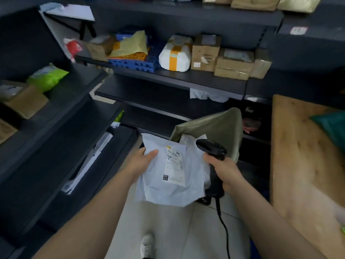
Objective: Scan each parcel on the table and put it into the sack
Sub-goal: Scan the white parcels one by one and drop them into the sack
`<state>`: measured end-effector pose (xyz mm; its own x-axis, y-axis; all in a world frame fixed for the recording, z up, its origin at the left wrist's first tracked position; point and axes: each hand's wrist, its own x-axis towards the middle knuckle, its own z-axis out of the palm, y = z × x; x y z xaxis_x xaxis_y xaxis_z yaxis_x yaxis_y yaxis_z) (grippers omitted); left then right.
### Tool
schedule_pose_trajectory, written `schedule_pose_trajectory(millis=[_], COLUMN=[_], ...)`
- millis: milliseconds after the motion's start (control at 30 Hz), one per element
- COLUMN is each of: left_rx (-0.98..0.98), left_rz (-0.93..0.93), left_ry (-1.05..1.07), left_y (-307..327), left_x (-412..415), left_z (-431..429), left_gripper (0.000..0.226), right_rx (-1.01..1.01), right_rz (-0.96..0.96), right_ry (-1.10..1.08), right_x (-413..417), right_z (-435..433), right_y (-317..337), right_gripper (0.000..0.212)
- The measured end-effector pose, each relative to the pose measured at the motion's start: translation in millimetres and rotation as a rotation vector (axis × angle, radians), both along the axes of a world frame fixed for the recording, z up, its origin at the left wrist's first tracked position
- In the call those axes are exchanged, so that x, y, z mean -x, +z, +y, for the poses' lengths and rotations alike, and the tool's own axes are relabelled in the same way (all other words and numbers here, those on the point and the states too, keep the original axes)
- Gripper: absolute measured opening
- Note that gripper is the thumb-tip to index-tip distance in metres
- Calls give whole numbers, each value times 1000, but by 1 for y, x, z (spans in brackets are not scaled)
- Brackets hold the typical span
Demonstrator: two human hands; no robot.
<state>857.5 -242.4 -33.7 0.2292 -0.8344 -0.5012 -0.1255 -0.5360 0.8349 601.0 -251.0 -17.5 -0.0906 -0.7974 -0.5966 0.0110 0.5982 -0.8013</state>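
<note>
Over sack (214,126) mouth: left hand (143,161) grips white parcel (168,174) by edge, label up. Right hand (224,169) wrapped round scanner (211,148), head beside label. Tip: flatten label, aim square, then drop in. Teal parcel (330,126) waits on tabletop (298,156).

Dark wall shelf (186,82): blue crate (134,64), white parcel banded in orange tape (175,55), cardboard boxes (204,53) in a row. Left shelf (82,77): green bag (48,76), brown box (28,103). Wooden table (298,156), right: teal parcel (332,126).
</note>
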Motion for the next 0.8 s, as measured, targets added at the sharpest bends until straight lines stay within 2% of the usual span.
schedule_pose_trajectory(millis=[100,267,433,567,633,700,800], left_rx=[-91,-170,-209,-224,-258,-277,-306], left_rz=[6,46,0,-155,-379,-534,-531], left_ry=[-150,-340,-482,-589,-668,-723,-706], left_y=[-21,-51,-91,-139,-165,-185,-217], left_x=[-12,-11,4,20,27,32,35], left_z=[-41,-110,-175,-222,-240,-254,-270], left_gripper=[18,24,29,34,39,40,38], right_rx=[10,-32,-81,-144,-160,-186,-234], right_rz=[49,152,189,209,230,252,274], right_ry=[-75,-156,-235,-274,-275,-282,-298], right_x=[-16,-25,-22,-20,-19,-17,-12], right_z=[-16,-53,-98,-133,-148,-161,-179], right_y=[-12,-32,-66,-110,-134,-158,-191], right_gripper=[11,12,9,12,22,23,22])
